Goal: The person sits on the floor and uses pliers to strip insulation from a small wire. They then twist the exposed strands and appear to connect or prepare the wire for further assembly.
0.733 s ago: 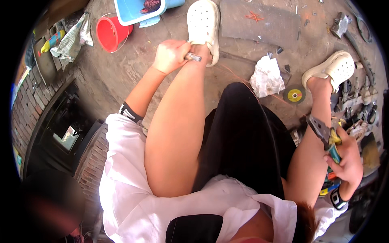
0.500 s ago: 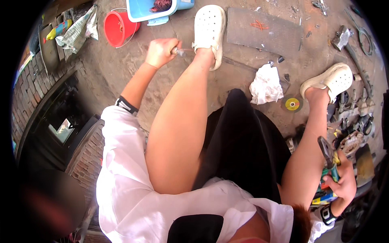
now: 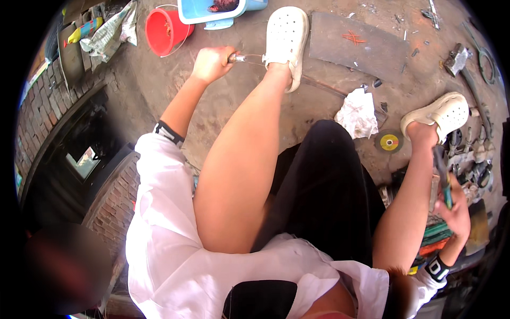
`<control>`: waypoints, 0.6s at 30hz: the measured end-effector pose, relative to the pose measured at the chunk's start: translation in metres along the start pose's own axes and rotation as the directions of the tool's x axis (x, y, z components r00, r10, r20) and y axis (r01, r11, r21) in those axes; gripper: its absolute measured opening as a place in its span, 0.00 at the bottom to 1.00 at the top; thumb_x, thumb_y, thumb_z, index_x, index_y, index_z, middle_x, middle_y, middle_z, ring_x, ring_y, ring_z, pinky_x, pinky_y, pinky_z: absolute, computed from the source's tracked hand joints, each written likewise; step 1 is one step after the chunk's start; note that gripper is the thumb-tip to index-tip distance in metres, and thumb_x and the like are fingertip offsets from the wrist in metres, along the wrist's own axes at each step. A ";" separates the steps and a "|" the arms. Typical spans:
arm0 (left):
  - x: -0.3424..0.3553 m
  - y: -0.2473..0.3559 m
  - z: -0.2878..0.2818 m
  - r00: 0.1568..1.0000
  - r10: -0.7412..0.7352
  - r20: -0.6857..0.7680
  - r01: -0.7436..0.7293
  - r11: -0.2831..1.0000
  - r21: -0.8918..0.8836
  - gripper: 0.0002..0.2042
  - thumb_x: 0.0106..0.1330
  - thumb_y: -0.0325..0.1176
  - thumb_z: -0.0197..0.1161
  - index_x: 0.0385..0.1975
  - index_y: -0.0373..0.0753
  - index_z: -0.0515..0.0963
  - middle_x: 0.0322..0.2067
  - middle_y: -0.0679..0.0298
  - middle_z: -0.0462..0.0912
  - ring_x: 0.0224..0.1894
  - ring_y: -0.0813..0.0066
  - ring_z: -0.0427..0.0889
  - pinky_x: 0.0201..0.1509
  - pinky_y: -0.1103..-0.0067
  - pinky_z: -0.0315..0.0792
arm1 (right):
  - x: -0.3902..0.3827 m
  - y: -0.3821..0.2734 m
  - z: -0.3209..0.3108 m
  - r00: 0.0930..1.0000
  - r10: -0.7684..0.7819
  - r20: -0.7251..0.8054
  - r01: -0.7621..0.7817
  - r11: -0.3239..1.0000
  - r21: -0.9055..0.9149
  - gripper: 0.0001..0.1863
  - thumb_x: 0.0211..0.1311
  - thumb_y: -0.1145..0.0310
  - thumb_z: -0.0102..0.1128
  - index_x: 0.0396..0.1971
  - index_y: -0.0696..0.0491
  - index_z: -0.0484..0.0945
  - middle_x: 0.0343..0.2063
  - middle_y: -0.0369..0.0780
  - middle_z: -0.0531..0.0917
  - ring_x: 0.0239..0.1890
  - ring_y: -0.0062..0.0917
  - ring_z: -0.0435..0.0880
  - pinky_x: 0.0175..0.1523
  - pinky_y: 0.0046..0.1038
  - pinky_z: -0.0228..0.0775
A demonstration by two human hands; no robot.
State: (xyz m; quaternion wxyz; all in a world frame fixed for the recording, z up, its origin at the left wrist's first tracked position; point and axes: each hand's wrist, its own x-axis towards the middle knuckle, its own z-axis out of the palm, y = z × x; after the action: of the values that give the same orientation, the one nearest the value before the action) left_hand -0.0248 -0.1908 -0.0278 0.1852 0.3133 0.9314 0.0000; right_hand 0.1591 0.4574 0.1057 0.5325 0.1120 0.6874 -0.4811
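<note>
My left hand [image 3: 211, 64] is closed round a small cylindrical metal piece [image 3: 240, 58] with a brownish end. Thin wire-like strands run from that piece toward the cream clog [image 3: 287, 40] on my left foot. What kind of part it is, I cannot make out. At the lower right, outside my right leg, my right hand [image 3: 456, 211] grips a pair of pliers [image 3: 442, 171] with green-blue handles. The dark jaws point away from me, beside my shin, and are slightly blurred. Below this hand lie green and orange items [image 3: 436, 236], partly hidden by my leg and wrist.
A red bucket [image 3: 159, 34] and a blue tub [image 3: 204, 11] stand at the far left. A flat dark sheet [image 3: 356, 48], a crumpled white cloth [image 3: 357, 112] and a cutting disc [image 3: 389, 142] lie on the floor. At right are a hammer [image 3: 458, 58] and several metal parts [image 3: 470, 154].
My right hand has lifted the pliers away from me, off the coloured items. The piece in my left hand shows more, and the whole view has shifted slightly.
</note>
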 end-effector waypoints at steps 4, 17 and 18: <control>0.014 0.041 -0.020 0.993 -0.041 0.114 0.043 0.999 -0.021 0.07 0.57 0.37 0.66 0.28 0.43 0.77 0.26 0.63 0.80 0.30 0.59 0.81 0.31 0.66 0.74 | 0.005 0.033 -0.005 0.923 -0.158 -0.351 0.038 0.945 -0.324 0.15 0.62 0.68 0.61 0.40 0.64 0.75 0.58 0.42 0.70 0.31 0.18 0.73 0.38 0.20 0.66; 0.070 0.152 -0.084 0.886 0.015 0.463 0.210 0.879 -0.429 0.09 0.58 0.38 0.66 0.31 0.40 0.80 0.25 0.56 0.81 0.32 0.53 0.81 0.36 0.65 0.73 | 0.102 -0.127 0.065 0.853 -0.513 0.097 0.506 0.766 -0.397 0.14 0.47 0.66 0.70 0.22 0.62 0.79 0.59 0.51 0.68 0.59 0.48 0.67 0.63 0.44 0.57; 0.071 0.156 -0.085 0.879 0.035 0.476 0.210 0.867 -0.451 0.09 0.59 0.39 0.66 0.31 0.40 0.80 0.24 0.56 0.81 0.32 0.54 0.81 0.36 0.65 0.73 | 0.109 -0.125 0.070 0.845 -0.527 0.090 0.517 0.763 -0.389 0.14 0.47 0.67 0.70 0.22 0.63 0.78 0.59 0.51 0.68 0.59 0.47 0.67 0.63 0.43 0.58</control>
State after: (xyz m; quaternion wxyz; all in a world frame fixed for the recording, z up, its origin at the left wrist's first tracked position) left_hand -0.0148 -0.0143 0.0447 0.4778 0.2027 0.8413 0.1515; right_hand 0.0750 0.2999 0.0843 0.3806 -0.1882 0.7808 -0.4584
